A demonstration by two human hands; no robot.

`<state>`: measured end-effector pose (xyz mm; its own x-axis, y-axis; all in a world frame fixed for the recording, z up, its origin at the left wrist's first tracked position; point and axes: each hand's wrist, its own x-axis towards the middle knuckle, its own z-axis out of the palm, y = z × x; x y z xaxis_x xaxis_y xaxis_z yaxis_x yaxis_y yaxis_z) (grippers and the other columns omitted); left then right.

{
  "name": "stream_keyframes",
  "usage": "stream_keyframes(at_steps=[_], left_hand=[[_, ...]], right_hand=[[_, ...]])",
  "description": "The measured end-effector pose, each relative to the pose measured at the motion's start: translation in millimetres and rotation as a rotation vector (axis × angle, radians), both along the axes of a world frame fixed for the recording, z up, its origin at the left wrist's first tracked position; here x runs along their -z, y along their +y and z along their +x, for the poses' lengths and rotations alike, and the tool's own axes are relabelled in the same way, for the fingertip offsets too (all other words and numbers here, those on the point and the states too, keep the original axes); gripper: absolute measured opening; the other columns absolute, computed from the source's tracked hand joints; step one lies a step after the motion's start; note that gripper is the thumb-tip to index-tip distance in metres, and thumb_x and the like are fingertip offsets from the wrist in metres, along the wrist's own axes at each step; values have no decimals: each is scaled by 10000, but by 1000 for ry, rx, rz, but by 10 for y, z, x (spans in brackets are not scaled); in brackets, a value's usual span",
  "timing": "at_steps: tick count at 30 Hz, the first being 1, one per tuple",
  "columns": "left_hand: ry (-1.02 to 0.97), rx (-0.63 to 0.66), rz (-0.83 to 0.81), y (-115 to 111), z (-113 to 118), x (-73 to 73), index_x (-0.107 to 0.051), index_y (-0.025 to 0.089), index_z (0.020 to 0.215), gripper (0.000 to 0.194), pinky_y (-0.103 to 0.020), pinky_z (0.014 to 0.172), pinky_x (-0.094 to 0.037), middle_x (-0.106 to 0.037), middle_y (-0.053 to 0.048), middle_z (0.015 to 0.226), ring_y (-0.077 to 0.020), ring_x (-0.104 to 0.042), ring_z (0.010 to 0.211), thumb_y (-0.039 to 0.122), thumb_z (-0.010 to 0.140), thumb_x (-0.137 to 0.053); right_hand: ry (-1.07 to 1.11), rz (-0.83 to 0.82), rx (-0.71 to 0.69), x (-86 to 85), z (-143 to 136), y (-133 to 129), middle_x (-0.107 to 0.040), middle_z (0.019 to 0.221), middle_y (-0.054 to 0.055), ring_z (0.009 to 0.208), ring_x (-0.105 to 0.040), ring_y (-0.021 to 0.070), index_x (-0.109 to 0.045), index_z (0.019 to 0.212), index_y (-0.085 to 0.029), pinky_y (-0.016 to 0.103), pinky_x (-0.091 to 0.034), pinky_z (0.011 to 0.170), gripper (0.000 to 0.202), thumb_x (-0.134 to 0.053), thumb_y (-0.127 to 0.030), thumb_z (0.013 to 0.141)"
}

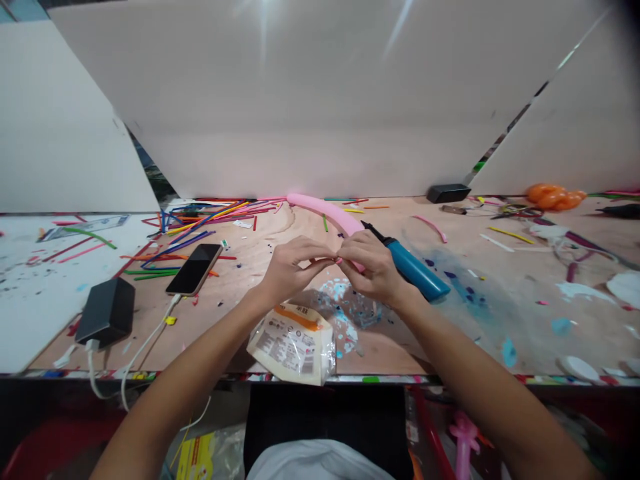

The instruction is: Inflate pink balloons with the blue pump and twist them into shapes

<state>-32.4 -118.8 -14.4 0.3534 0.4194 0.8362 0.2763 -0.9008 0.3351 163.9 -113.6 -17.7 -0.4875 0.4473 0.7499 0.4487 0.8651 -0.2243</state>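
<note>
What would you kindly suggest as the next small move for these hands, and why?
Perhaps knot the end of the pink balloon: the left hand and right hand meet fingertips at a bit of pink, while the blue pump lies unheld.

Glares in two white streaks on the board, looks moderately bright over the table, dim below, slightly soft, darkened at top right.

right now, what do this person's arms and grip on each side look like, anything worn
The left grip and right grip are ordinary five-fingered hands, with no gloves visible. The left forearm and right forearm are slim and bare: no sleeve, watch or bracelet shows. Rings or small markings are too fine to tell.
</note>
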Motion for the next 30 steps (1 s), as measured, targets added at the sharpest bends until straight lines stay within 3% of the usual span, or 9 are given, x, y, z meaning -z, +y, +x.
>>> stream_keyframes(at_steps=[8, 17, 20, 26, 30], left_hand=[[30, 209, -277, -5, -81, -119, -702, 182, 836, 111, -257, 674, -523, -709, -43, 812, -120, -636, 731, 290, 849, -683], [20, 432, -727, -89, -50, -66, -563, 152, 775, 227, -241, 604, -441, -563, -14, 743, -103, -520, 649, 345, 875, -627], [95, 261, -621, -70, -79, -18, -527, 162, 823, 180, -248, 606, -415, -532, -7, 742, -109, -489, 656, 310, 925, -537], [341, -210, -53, 124, -123, 153, -470, 184, 871, 114, -313, 711, -414, -559, -54, 838, -174, -500, 778, 237, 963, -428], [341, -449, 87, 229, -185, 186, -460, 191, 890, 96, -337, 712, -408, -558, -73, 854, -209, -499, 806, 223, 961, -406]], right_hand=[[46, -167, -150, -183, -34, -128, -620, 692, 40, 730, -569, 181, -623, 761, -211, 336, -460, 704, 171, -548, -264, 906], [17, -270, -231, -230, 13, -181, -629, 719, 36, 770, -569, 164, -627, 759, -200, 302, -467, 726, 190, -580, -289, 920], [-18, -227, -173, -163, -2, -96, -645, 755, 38, 787, -564, 172, -625, 805, -193, 313, -448, 745, 140, -580, -263, 917], [-201, -231, 60, -78, -97, 51, -654, 817, 71, 832, -566, 206, -612, 838, -165, 330, -414, 760, 139, -546, -253, 923], [-220, -254, 189, -90, -166, 41, -665, 850, 79, 828, -573, 210, -606, 852, -163, 327, -398, 742, 154, -510, -256, 930]])
